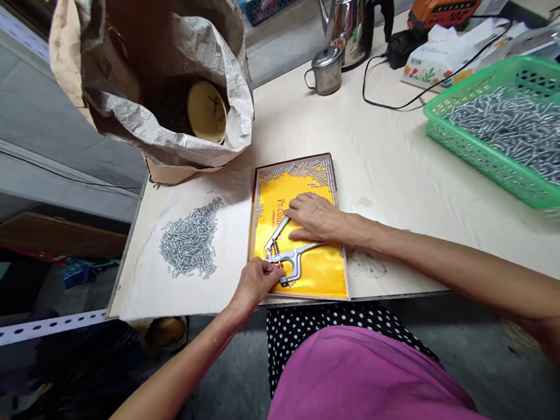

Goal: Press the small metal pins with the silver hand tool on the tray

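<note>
Silver hand pliers (293,257) with spread handles lie on a yellow sheet with red lettering in a shallow tray (348,284). My right hand (315,217) is over the handles, its fingers on the upper one and its thumb by the lower one. At the jaw, beside a small red part, my left hand (257,279) is closed in a pinch; whatever is between its fingertips is too small to make out. Small silver metal pins (306,168) lie along the tray's far edge, with a few more at its left side.
Left of the tray, a heap of small metal pieces (191,238) lies on a white sheet (231,225). Behind it stands a large open sack (239,67) with a yellow bowl (206,112) inside. A green basket (491,181) of metal pieces, a metal cup (327,72) and a kettle (350,19) stand farther back.
</note>
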### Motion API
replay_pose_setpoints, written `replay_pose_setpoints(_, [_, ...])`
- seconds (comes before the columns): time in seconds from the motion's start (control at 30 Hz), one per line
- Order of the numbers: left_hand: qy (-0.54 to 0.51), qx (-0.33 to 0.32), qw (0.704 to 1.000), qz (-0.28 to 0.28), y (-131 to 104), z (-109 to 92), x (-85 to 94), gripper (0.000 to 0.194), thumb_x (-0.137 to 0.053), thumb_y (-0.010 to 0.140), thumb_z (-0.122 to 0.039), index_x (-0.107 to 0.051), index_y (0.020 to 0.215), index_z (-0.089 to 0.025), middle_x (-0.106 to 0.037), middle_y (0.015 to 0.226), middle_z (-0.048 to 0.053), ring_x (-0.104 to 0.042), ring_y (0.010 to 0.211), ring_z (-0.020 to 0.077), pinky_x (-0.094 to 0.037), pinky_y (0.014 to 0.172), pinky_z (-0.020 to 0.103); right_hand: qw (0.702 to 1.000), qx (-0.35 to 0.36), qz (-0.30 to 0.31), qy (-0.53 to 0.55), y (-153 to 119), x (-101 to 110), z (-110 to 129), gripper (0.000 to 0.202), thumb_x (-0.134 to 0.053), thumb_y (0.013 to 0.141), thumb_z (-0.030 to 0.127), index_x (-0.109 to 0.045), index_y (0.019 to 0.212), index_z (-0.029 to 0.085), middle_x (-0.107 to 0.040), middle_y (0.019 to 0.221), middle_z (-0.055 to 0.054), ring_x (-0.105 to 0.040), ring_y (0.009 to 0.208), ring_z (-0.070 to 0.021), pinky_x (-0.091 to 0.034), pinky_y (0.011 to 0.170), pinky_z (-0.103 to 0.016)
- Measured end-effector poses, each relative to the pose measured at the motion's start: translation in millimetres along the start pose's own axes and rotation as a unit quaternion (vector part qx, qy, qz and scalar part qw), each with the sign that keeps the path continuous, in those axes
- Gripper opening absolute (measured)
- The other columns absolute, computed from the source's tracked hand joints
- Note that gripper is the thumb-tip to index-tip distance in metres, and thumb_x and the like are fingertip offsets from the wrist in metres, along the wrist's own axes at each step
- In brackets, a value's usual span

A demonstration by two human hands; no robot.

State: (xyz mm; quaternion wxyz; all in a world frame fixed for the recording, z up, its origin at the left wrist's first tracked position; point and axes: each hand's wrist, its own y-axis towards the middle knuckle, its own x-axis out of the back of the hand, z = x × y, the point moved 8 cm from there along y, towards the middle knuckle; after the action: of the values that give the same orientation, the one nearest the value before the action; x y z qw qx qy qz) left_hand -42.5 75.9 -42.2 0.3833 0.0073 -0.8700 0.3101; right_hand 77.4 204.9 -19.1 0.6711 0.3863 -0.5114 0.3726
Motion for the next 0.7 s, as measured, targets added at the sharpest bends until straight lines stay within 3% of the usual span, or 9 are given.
replay_pose_setpoints(0.07, [-0.008, 0.005, 1.0, -0.002, -1, 2, -0.3, 0.031, -0.063, 0.075, -0.041, -0.065, 0.058, -0.015, -0.052, 0.051, -0.001, -0.045, 0.052, 0.0115, -0.029, 0.052, 0.023, 0.999, 0.035, 0.005, 0.02, -11, 2, 4, 0.066, -0.066, 0.084, 0.065, -0.061, 0.122, 0.012, -0.064, 0.12, -0.016, -0.053, 0.109, -0.0307, -0.04, 0.094, -0.044])
replay_pose_setpoints(0.13, [-0.015, 0.006, 1.0, -0.002, -1, 3, -0.9, 0.032, -0.064, 0.075, -0.042, -0.063, 0.056, -0.015, -0.05, 0.05, -0.002, -0.042, 0.051, 0.0107, -0.028, 0.051, 0.024, 0.998, 0.051, 0.007, 0.021, -20, 4, 5, 0.079, -0.069, 0.079, 0.069, -0.055, 0.13, 0.011, -0.061, 0.127, -0.019, -0.051, 0.117, -0.0331, -0.039, 0.098, -0.048])
replay_pose_setpoints(0.33, [-0.025, 0.002, 1.0, 0.005, 1, 8, -2.7, 0.039, -0.064, 0.076, -0.047, -0.057, 0.052, -0.016, -0.044, 0.048, -0.004, -0.037, 0.049, 0.0092, -0.025, 0.051, 0.024, 0.999, 0.038, 0.013, 0.011, -27, 5, 10, 0.072, -0.074, 0.081, 0.058, -0.053, 0.133, 0.013, -0.063, 0.124, -0.016, -0.054, 0.114, -0.0322, -0.035, 0.102, -0.052])
replay_pose_setpoints(0.47, [0.012, 0.0, 1.0, 0.006, -4, 10, -2.5, 0.04, -0.062, 0.082, -0.045, -0.056, 0.054, -0.017, -0.046, 0.051, -0.003, -0.043, 0.052, 0.0108, -0.03, 0.052, 0.024, 0.999, 0.033, 0.002, 0.004, -31, 9, 17, 0.067, -0.072, 0.085, 0.053, -0.051, 0.136, 0.015, -0.064, 0.123, -0.016, -0.056, 0.109, -0.0308, -0.035, 0.102, -0.052])
replay_pose_setpoints(0.57, [0.074, -0.075, 0.99, -0.093, -16, -7, 9.3, 0.029, -0.061, 0.088, -0.038, -0.063, 0.069, -0.016, -0.06, 0.074, 0.003, -0.059, 0.07, 0.0168, -0.046, 0.066, 0.027, 1.0, 0.031, -0.001, -0.004, -36, 8, 21, 0.064, -0.07, 0.089, 0.046, -0.049, 0.138, 0.012, -0.064, 0.123, -0.017, -0.056, 0.11, -0.0302, -0.036, 0.101, -0.05])
replay_pose_setpoints(0.63, [0.117, -0.161, 0.964, -0.175, -26, -28, 14.8, 0.02, -0.062, 0.09, -0.035, -0.066, 0.091, -0.016, -0.064, 0.097, 0.009, -0.063, 0.092, 0.0225, -0.052, 0.083, 0.035, 1.0, 0.03, -0.005, -0.007, -39, 7, 23, 0.065, -0.07, 0.089, 0.043, -0.047, 0.14, 0.01, -0.063, 0.125, -0.018, -0.055, 0.112, -0.0305, -0.036, 0.102, -0.05])
replay_pose_setpoints(0.7, [0.166, -0.24, 0.934, -0.205, -28, -49, 9.7, 0.033, -0.067, 0.089, -0.036, -0.062, 0.115, -0.017, -0.061, 0.12, 0.014, -0.059, 0.114, 0.0285, -0.051, 0.098, 0.044, 0.999, 0.031, -0.01, 0.0, -42, 7, 23, 0.07, -0.073, 0.086, 0.046, -0.047, 0.14, 0.01, -0.062, 0.129, -0.019, -0.054, 0.114, -0.0314, -0.037, 0.101, -0.049])
